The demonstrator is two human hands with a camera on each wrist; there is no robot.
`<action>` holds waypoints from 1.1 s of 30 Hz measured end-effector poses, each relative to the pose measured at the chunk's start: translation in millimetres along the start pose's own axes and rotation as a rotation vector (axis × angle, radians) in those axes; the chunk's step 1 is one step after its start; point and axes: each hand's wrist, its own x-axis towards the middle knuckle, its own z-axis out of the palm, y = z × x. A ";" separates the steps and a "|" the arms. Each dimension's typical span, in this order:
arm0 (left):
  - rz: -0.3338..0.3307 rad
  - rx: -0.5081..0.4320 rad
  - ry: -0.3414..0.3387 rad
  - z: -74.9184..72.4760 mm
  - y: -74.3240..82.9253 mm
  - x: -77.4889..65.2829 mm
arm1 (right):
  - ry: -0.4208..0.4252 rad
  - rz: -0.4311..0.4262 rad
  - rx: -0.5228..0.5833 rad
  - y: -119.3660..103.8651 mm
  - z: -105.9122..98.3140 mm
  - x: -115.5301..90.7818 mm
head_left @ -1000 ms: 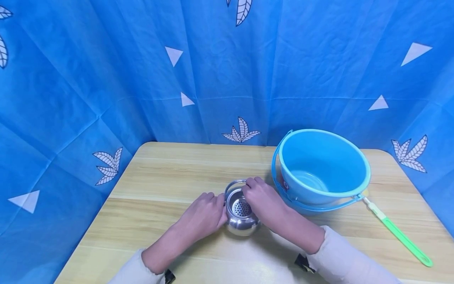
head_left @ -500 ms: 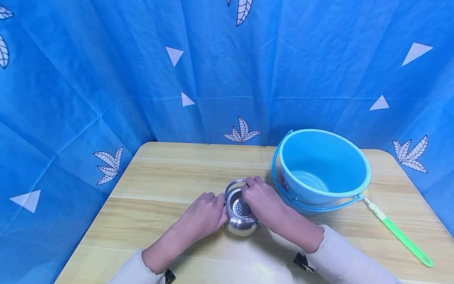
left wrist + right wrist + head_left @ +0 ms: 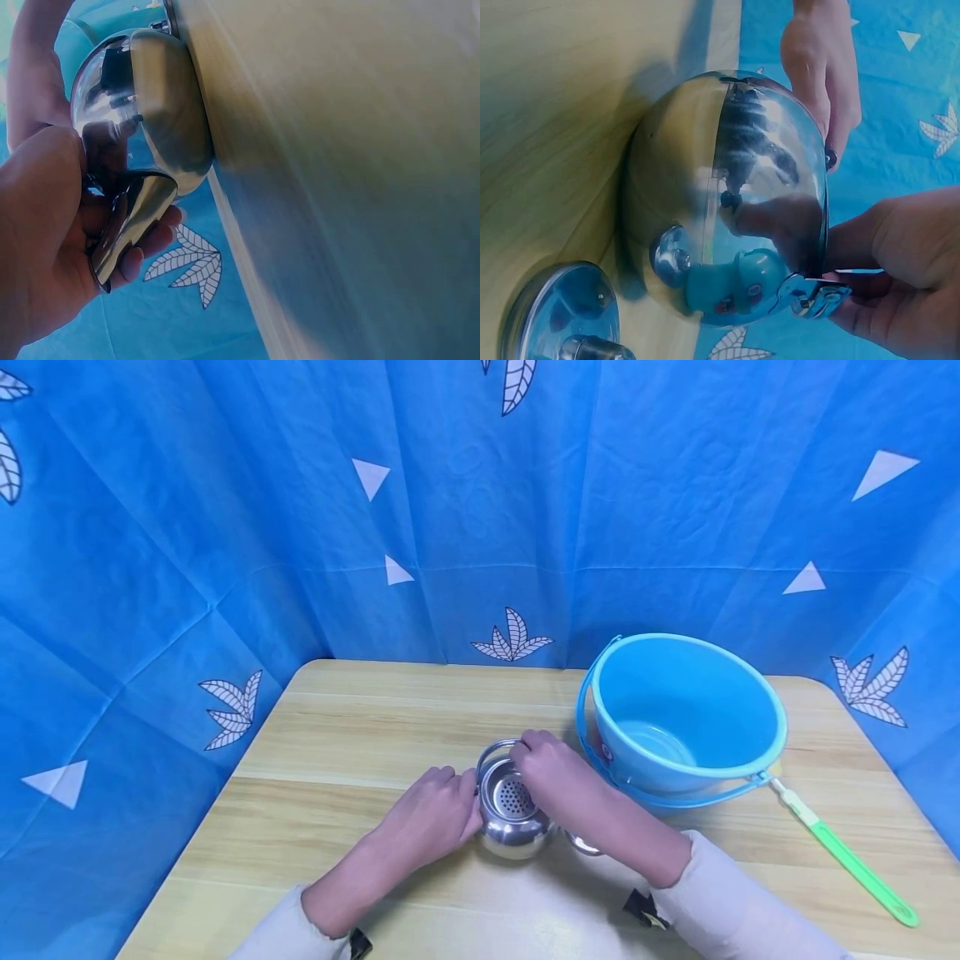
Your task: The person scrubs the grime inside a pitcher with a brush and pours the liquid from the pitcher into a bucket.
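A shiny steel teapot (image 3: 513, 841) stands on the table, its lid off and a perforated strainer (image 3: 513, 797) inside the opening. My left hand (image 3: 427, 812) grips its left side; in the left wrist view those fingers curl round the spout (image 3: 137, 221). At the opposite side, my right hand (image 3: 561, 781) has bent fingers at the rim and the hinge (image 3: 810, 296) of the hoop handle (image 3: 491, 748). Its fingertips are partly hidden, so what exactly they pinch is unclear. Beside the pot, partly under the right forearm, lies the round lid (image 3: 559, 311), knob visible.
A light blue bucket (image 3: 686, 768) with its handle hanging down stands at the back right. A brush with a green handle (image 3: 862, 872) lies beside it, its head hidden behind the bucket. Blue patterned cloth (image 3: 465, 510) surrounds the wooden table (image 3: 360, 718).
My right hand and forearm have shifted slightly up and to the right, so the lid's edge now shows under the forearm. The left hand and the teapot have stayed almost still.
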 end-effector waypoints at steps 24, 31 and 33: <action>0.004 -0.005 0.002 1.3 -0.7 0.7 | -0.068 0.041 0.073 1.3 -4.0 -1.7; -0.001 -0.008 0.004 1.5 -0.4 0.5 | -0.071 0.056 0.076 0.2 -8.8 -0.9; -0.003 -0.002 0.002 1.4 -0.3 0.3 | -0.071 0.070 0.091 0.2 -10.9 -1.0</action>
